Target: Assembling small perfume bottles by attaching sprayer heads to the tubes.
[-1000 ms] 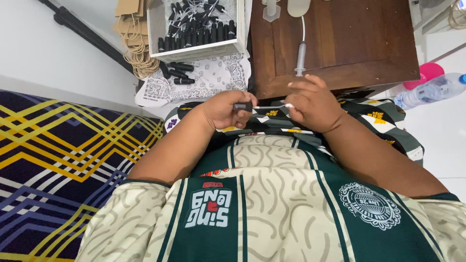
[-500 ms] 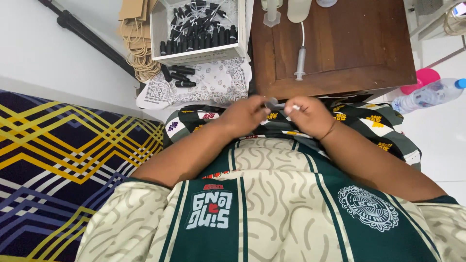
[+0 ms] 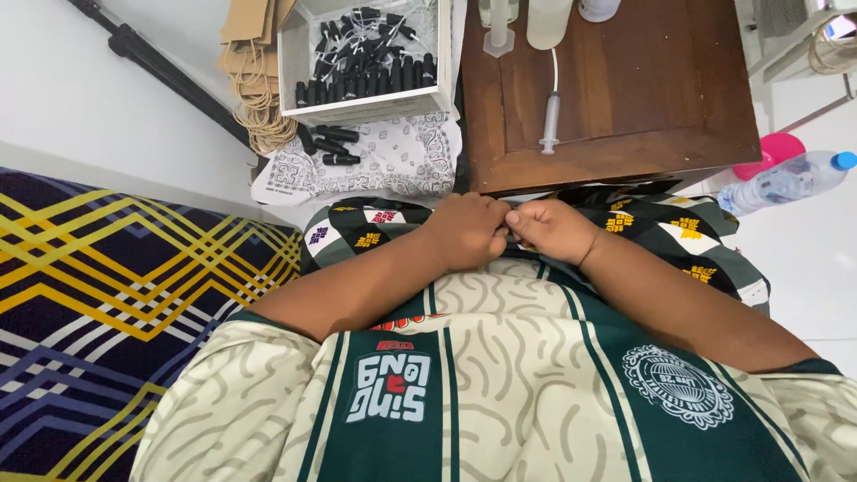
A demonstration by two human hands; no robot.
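Your left hand and your right hand sit in the middle of the frame, just above your green and cream shirt. Both hands are curled shut and pressed knuckle to knuckle. They seem to pinch something tiny between them, but your fingers hide it, so I cannot tell what it is.

Just above your hands is the dark brown wooden table. A clear plastic syringe with a thin white tube lies on it, near the front edge and apart from your hands.

In the upper left of the frame is a white box full of small black tubes. A few more black tubes lie on the white patterned cloth below the box.

At the right edge, a clear plastic bottle with a blue cap lies on the floor beside a pink round thing.
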